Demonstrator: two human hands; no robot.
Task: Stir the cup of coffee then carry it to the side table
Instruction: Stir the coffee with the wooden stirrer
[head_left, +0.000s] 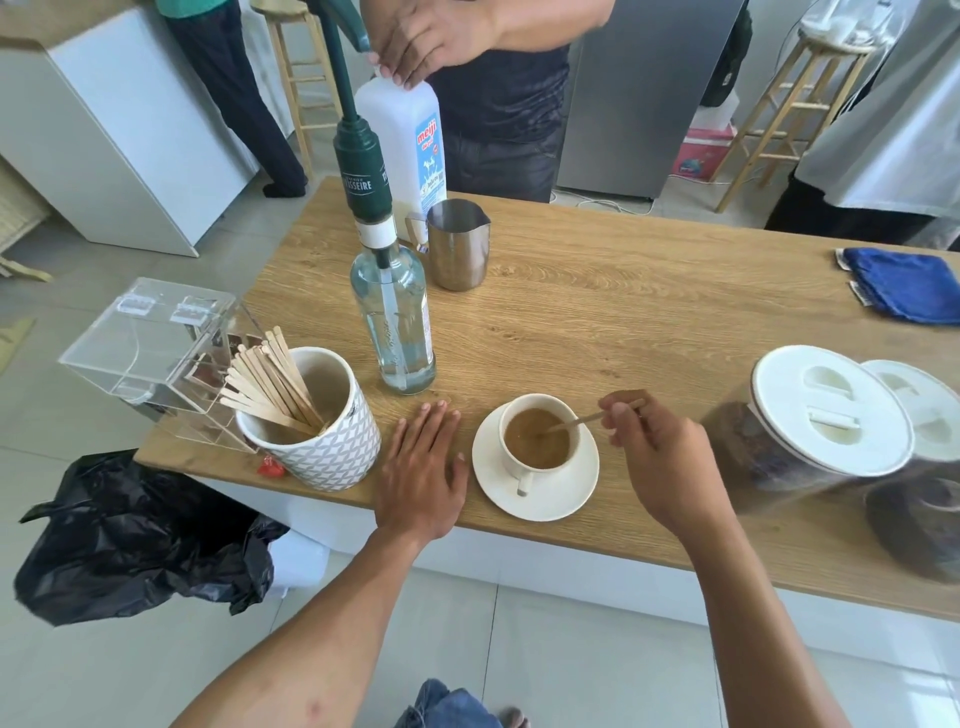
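Note:
A white cup (514, 457) full of light brown coffee stands on a white saucer (566, 491) near the front edge of the wooden counter (623, 312). Its handle points toward me. My right hand (660, 457) is just right of the cup and pinches a thin wooden stir stick (582, 420) whose tip dips into the coffee. My left hand (421, 467) lies flat on the counter, fingers spread, just left of the saucer and holding nothing.
A patterned white pot of stir sticks (322, 441) and a clear acrylic box (150, 353) stand left. A syrup bottle with a green pump (392, 312), a steel jug (457, 244) and a milk bottle (410, 145) held by another person stand behind. Lidded jars (810, 421) sit right, a blue cloth (904, 283) far right.

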